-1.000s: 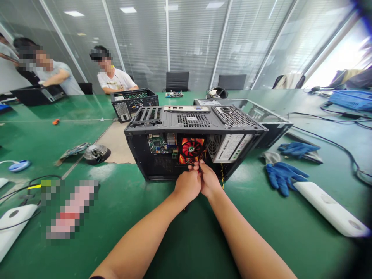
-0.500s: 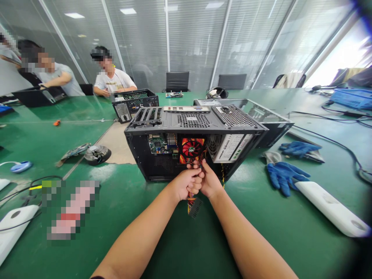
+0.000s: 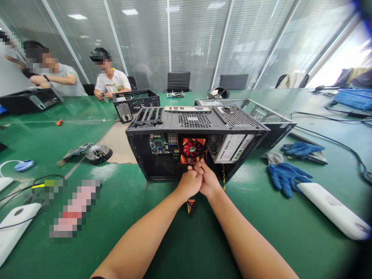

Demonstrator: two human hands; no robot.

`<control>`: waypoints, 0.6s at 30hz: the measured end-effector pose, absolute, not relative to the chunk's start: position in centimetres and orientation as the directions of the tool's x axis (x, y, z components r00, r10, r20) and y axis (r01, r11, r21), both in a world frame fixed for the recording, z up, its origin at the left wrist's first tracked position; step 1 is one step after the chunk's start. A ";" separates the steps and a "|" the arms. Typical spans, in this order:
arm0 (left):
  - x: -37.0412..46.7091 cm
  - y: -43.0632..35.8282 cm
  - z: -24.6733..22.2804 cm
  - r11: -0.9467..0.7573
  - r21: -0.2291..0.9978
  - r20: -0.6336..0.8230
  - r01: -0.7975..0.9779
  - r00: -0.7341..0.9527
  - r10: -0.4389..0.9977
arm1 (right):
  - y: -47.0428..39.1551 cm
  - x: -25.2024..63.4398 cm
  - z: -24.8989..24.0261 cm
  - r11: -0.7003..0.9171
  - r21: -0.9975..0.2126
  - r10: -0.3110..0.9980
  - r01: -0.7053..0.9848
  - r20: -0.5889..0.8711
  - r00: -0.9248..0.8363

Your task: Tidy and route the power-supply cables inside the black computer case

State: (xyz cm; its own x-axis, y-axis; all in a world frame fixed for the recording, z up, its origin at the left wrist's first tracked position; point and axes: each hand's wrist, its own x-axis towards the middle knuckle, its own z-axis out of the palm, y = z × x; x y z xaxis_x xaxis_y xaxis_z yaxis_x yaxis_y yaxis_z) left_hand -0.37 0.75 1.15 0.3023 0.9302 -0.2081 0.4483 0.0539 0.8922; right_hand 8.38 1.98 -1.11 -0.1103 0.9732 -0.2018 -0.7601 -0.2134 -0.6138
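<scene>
An open black computer case (image 3: 136, 155) lies before me with its rear panel uppermost. Inside it are a green motherboard (image 3: 158, 144), a red and black cooling fan (image 3: 192, 148) and a power supply (image 3: 231, 148) with a white label. My left hand (image 3: 190, 182) and my right hand (image 3: 208, 181) meet in front of the fan, both closed around a bundle of power cables. The cables' coloured wires (image 3: 190, 206) hang out below my left hand. Fingers cover the gripped stretch of the bundle. A yellow and black cable (image 3: 224, 176) drops from the power supply beside my right hand.
Blue gloves (image 3: 286, 176) and a white bar-shaped device (image 3: 331, 209) lie at the right. A metal cooler (image 3: 99, 154) sits left of the case. Another computer case (image 3: 270, 124) stands behind. Two co-workers sit across the green table (image 3: 116, 193); a third person shows partly behind.
My left hand has turned and closed further over the cables. The black connector hanging below it has gone out of sight. At the far left, a co-worker's arms and case have shifted.
</scene>
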 end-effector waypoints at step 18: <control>-1.0 1.0 1.7 0.524 0.850 -0.471 0.053 0.523 0.711 | 1.8 8.4 -0.7 -0.224 -0.588 0.965 -0.777 -0.242 -0.095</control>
State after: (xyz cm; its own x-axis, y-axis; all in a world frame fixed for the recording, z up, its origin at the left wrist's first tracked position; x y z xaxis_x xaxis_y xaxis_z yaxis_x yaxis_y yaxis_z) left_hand -0.98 0.97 1.75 0.5226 0.7108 -0.4707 0.0530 0.5240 0.8501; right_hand 8.39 1.80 -0.66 -0.0952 0.9655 -0.2425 -0.7769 -0.2243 -0.5883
